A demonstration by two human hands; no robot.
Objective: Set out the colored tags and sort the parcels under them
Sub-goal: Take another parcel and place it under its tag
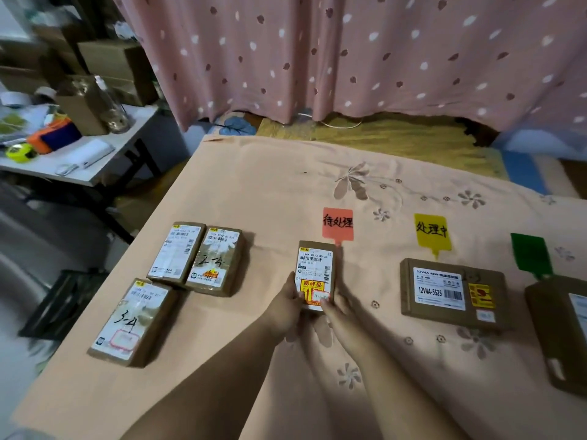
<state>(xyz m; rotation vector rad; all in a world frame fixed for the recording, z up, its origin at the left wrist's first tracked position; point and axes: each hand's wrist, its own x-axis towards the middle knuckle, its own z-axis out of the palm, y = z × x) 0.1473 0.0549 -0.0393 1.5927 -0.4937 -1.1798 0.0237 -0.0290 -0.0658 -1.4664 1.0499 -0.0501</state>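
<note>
Three tags lie in a row on the peach cloth: a red tag (337,223), a yellow tag (432,231) and a green tag (531,255). A small brown parcel (316,268) with a white label lies just below the red tag. My left hand (286,308) grips its near left edge and my right hand (338,308) grips its near right edge. A flat brown parcel (452,292) lies under the yellow tag. Another brown parcel (559,331) sits under the green tag, partly cut off by the frame. Three labelled parcels (197,257) (133,322) wait at the left.
The cloth-covered surface (286,185) ends at its left edge near a dark crate on the floor (63,306). A white side table (79,154) with clutter stands at the far left. A pink dotted curtain (349,52) hangs behind.
</note>
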